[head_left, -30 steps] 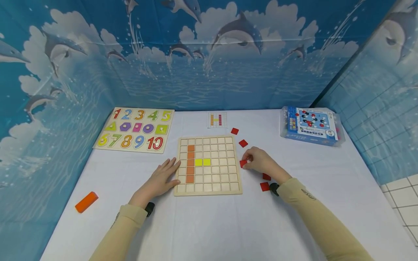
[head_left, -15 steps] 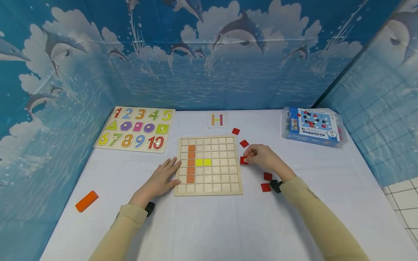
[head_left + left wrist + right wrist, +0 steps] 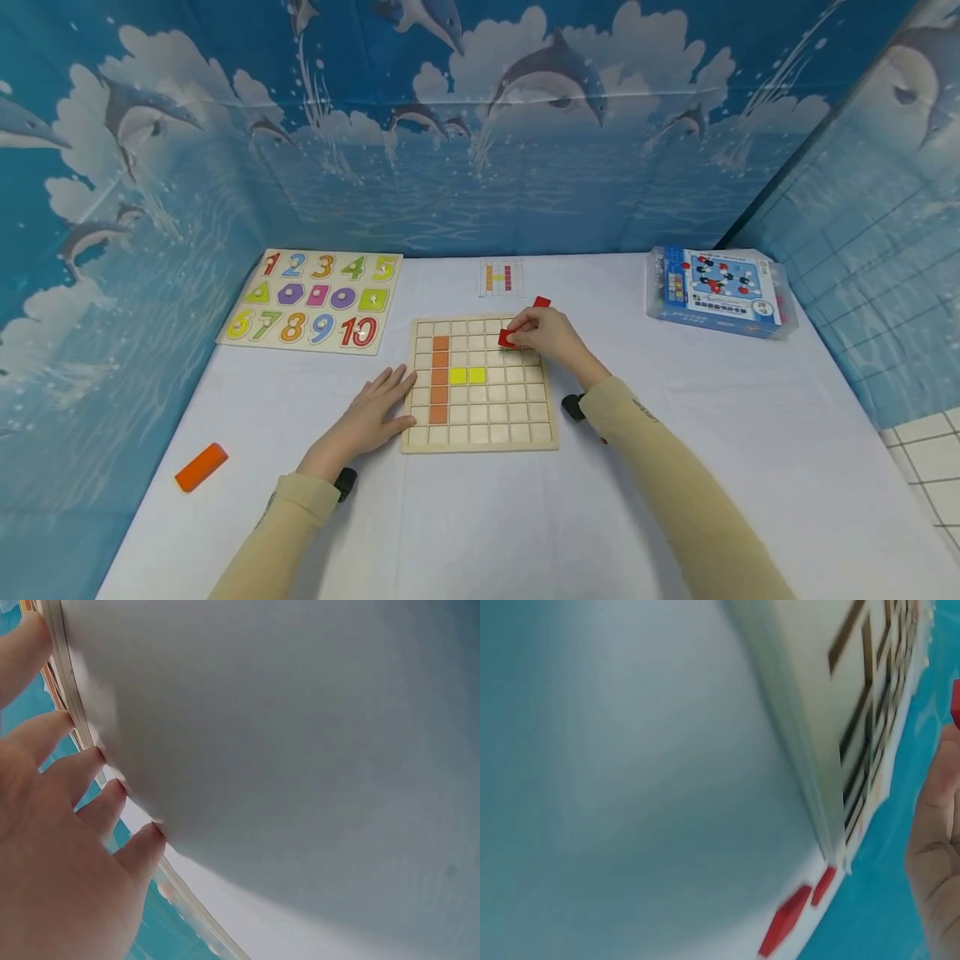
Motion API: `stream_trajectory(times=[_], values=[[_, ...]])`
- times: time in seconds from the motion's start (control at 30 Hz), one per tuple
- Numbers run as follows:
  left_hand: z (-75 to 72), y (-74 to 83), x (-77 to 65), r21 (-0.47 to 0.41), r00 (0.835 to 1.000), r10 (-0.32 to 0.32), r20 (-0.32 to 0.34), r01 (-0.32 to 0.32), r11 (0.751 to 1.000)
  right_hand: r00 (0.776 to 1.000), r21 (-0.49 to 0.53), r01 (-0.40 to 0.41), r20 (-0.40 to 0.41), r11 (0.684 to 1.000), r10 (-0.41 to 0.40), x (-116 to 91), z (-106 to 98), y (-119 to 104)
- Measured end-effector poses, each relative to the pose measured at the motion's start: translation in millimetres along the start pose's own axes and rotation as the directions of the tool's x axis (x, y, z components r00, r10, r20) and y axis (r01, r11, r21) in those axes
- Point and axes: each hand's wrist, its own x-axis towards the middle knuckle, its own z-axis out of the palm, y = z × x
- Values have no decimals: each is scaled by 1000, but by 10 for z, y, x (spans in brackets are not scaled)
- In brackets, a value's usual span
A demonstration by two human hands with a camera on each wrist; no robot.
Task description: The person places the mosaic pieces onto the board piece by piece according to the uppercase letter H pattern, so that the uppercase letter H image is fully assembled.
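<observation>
A red square tile (image 3: 505, 338) is pinched between thumb and fingertips of my right hand (image 3: 549, 335), over the upper right cells of a wooden grid board (image 3: 480, 450). In the right wrist view, only an edge of the red tile (image 3: 956, 705) shows beside the hand. A column of orange tiles (image 3: 439, 377) fills cells at the board's left, with two yellow tiles (image 3: 467, 376) beside it. My left hand (image 3: 366, 417) lies with fingers spread, fingertips at the board's left edge; the left wrist view shows those fingers (image 3: 82, 772) along the rim.
Loose red tiles (image 3: 785, 921) lie right of the board, partly hidden by my right arm in the head view. Behind the board is a small pattern card (image 3: 502, 277). A number puzzle (image 3: 315, 287), an orange block (image 3: 201, 467) and a clear plastic box (image 3: 716, 292) stand around.
My right hand has taken a red tile from beside the board's right edge and carried it left and away from me, over the grid. The left hand has stayed put.
</observation>
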Motion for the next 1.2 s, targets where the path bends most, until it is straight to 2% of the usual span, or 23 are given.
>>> stream_trajectory(times=[0.2,0.37,0.57,0.73,0.93,1.07,1.2], values=[[-17,18,-4,-9,1000,-5,4,5,1000,1000,-6,-4,8,1000,4,115,127,-83],[-17,39,-15,-18,1000,-14,4,14,1000,1000,-49,-4,26,999,6,155,157,-128],[-3,35,-12,-15,1000,-16,-3,15,1000,999,-126,39,43,991,-34,198,194,-150],[-8,37,-13,-18,1000,-13,-3,13,1000,998,-217,57,40,974,-49,205,232,-199],[-23,36,-22,-16,1000,-5,-4,5,1000,994,-328,110,29,938,-106,182,267,-221],[-30,42,-30,-12,1000,-2,-9,2,1000,993,-333,119,37,935,-113,163,270,-226],[-23,40,-32,-12,1000,-3,-10,3,1000,996,-299,85,52,951,-73,133,247,-224]])
